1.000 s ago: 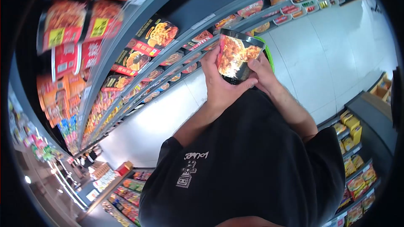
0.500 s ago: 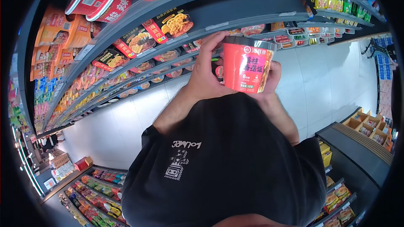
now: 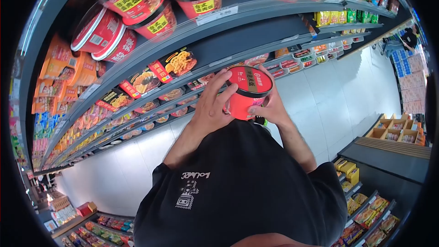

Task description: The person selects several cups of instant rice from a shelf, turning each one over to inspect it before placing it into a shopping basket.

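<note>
A red round food tub [image 3: 249, 81] with a black rim is held between both hands above the black shirt, its printed red lid turned to the camera. My left hand [image 3: 212, 103] grips the tub's left side, fingers curled onto the lid's edge. On the other side, my right hand [image 3: 273, 107] has its thumb pressed on the tub's red wall and its fingers around the back. Behind the tub run the shelves, with red boxed meals [image 3: 173, 65] to the left.
Curved shelf edges [image 3: 183, 27] cross the upper left, with stacked red tubs [image 3: 196, 2] above. Pale floor tiles [image 3: 327, 96] extend at right. A dark display unit [image 3: 388, 160] stands at lower right, wooden bins [image 3: 398, 128] behind it.
The tub has come lower and tilted, so its lid shows instead of its front label. Both hands have shifted around it. The view now takes in more of the upper shelf.
</note>
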Demonstrator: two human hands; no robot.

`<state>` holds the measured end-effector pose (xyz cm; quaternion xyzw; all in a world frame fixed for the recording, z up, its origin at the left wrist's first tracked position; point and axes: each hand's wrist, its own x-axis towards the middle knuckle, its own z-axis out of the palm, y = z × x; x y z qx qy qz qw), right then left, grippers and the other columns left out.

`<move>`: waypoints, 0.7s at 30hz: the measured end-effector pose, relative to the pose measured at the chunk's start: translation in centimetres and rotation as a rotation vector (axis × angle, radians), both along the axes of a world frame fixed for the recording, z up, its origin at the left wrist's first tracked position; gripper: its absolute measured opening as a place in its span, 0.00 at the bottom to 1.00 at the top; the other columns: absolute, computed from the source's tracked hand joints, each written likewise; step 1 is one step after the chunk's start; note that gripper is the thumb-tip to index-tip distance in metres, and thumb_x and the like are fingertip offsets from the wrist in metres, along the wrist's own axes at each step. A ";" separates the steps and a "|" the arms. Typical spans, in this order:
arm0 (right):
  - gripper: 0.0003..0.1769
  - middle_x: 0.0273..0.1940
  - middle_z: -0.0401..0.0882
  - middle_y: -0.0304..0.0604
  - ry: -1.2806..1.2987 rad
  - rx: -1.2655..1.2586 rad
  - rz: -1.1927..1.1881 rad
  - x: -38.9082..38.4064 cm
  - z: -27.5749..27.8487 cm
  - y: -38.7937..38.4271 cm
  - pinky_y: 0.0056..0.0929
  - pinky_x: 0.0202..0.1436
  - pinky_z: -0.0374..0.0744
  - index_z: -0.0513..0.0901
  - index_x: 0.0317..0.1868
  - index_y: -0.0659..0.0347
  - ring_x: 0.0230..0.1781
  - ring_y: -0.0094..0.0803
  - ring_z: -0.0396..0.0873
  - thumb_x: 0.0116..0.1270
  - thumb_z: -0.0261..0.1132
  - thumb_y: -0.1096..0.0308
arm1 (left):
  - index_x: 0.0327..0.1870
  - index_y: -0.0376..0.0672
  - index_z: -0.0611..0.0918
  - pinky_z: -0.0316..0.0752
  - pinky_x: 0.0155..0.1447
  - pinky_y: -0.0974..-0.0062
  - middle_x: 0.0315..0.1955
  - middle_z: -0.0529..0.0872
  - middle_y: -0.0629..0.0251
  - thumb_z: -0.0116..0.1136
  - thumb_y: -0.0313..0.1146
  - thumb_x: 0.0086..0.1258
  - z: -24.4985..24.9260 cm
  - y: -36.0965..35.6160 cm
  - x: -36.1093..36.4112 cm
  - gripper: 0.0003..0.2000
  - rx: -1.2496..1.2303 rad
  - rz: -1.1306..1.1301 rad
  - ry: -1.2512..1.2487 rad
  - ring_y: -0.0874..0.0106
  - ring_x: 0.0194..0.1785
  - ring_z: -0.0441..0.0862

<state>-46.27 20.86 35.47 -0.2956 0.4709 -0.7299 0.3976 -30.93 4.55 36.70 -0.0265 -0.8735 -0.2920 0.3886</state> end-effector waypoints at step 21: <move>0.55 0.65 0.74 0.54 1.056 0.275 -0.483 -42.4 -10.7 -2.9 0.37 0.72 0.79 0.63 0.73 0.66 0.67 0.40 0.78 0.48 0.87 0.72 | 0.84 0.41 0.55 0.77 0.72 0.55 0.77 0.64 0.48 0.84 0.25 0.54 -8.3 10.8 4.3 0.57 0.557 0.498 -0.565 0.54 0.71 0.78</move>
